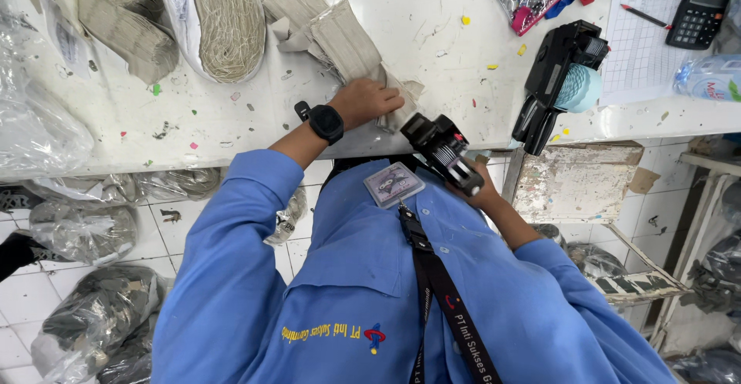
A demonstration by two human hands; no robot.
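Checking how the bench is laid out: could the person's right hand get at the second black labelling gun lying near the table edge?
Probably not at once: the right hand grips a black labelling gun. The second gun lies close by, nothing between.

The label gun (441, 152) hides the right hand's fingers, perhaps curled around it.

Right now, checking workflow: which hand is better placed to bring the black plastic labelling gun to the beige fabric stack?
Right, I'd judge: the right hand grips the black plastic labelling gun, while the left hand rests on the beige fabric stack.
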